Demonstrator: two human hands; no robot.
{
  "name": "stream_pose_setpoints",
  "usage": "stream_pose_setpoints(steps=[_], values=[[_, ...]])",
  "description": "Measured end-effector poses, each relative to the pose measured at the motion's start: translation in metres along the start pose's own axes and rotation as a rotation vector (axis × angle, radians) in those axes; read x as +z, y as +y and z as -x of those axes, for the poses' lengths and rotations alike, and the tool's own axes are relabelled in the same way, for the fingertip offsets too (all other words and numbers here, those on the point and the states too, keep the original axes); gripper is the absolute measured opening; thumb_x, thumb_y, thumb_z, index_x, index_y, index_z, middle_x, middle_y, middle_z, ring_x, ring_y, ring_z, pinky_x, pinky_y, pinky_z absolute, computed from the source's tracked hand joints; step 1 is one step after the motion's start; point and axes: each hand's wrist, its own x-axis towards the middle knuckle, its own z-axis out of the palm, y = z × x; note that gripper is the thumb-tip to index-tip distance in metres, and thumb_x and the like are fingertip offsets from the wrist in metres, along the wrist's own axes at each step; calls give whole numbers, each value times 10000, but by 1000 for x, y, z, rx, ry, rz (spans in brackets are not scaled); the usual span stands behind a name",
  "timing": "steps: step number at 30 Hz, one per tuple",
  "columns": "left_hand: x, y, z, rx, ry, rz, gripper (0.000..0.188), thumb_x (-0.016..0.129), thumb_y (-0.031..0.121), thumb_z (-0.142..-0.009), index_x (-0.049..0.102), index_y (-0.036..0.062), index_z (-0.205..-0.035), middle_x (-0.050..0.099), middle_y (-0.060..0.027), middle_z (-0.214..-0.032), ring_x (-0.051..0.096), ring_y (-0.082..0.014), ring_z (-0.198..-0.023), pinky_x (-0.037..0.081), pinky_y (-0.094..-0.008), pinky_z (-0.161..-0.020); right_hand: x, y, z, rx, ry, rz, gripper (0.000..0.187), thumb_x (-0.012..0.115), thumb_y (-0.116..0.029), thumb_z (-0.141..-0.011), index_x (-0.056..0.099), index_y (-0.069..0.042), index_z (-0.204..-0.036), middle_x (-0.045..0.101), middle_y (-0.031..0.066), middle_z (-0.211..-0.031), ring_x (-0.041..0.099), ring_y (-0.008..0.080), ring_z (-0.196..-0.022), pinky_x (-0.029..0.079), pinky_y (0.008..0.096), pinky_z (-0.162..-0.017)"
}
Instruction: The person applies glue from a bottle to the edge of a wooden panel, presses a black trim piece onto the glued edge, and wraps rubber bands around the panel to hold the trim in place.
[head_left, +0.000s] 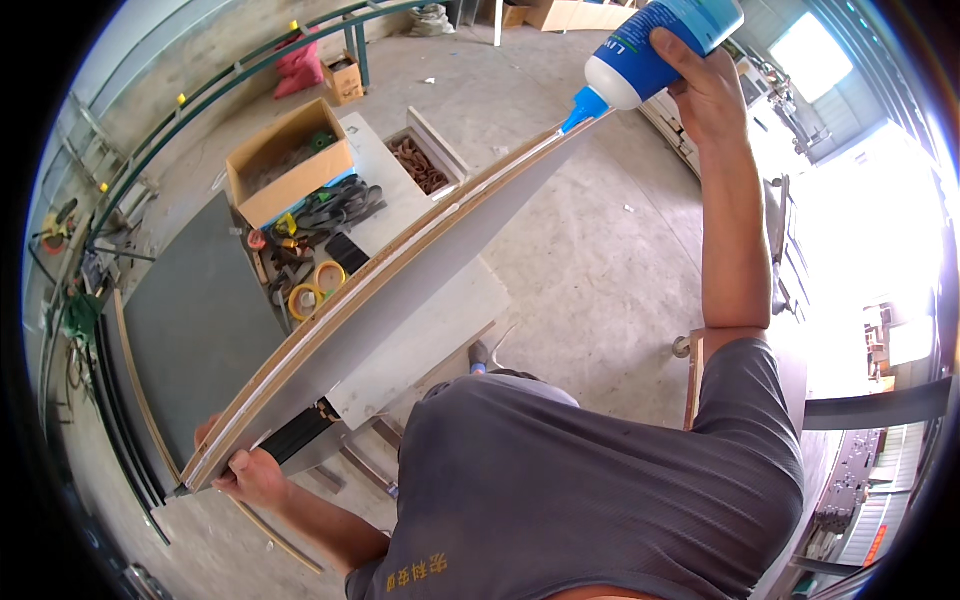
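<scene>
Grey panel (450, 248): held tilted on edge in front of the torso, its narrow wooden edge turned upward.
Left hand (255, 478): clamped around the panel's lower left end.
Right hand (705, 85): wrapped around the blue-and-white squeeze bottle (640, 62), tipped above the panel's upper right end.
Blue nozzle (583, 105): set at the panel's edge.
White glue bead (453, 210): laid along most of the panel's edge, from the left hand's end to the nozzle.
Bare edge: apparently little left; the panel's far tip is partly hidden by the bottle.
</scene>
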Motion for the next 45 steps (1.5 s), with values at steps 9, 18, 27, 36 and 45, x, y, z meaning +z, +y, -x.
stream_pose_setpoints(steps=[9,18,27,36,45], values=[[0,-4,-3,14,13,27,566,761,529,-853,650,3,-1027,581,-70,-991,587,-190,-928,476,-323,-767,-48,27,-25,38,20,89,523,786,-280,-871,578,8,-1254,665,108,-1151,650,231,-1068,524,404,-957],[-9,-12,-1,-11,37,-12,590,741,561,-860,633,9,-1041,566,-65,-998,589,-195,-943,482,-326,-770,-40,13,-27,51,38,48,378,779,-203,-850,647,12,-1132,705,110,-1017,695,242,-930,559,394,-871],[-11,-14,-4,0,40,-30,587,725,566,-873,619,15,-1043,544,-55,-983,583,-190,-949,488,-336,-780,-73,34,-48,85,34,9,346,766,-160,-863,645,15,-1135,706,124,-1041,702,267,-966,569,422,-898],[-6,-15,-6,0,43,5,565,733,541,-878,621,14,-1046,546,-58,-972,587,-192,-949,496,-333,-774,-79,26,-47,68,91,34,393,713,-233,-927,594,-4,-1223,691,122,-1124,693,262,-1014,563,420,-913],[-53,-57,19,-82,152,-141,337,688,81,-759,631,-38,-1069,618,-106,-1055,604,-201,-950,512,-325,-818,30,-39,0,-60,290,-330,624,639,-361,-992,392,-70,-1486,510,142,-1448,461,314,-1381,338,509,-1182]])
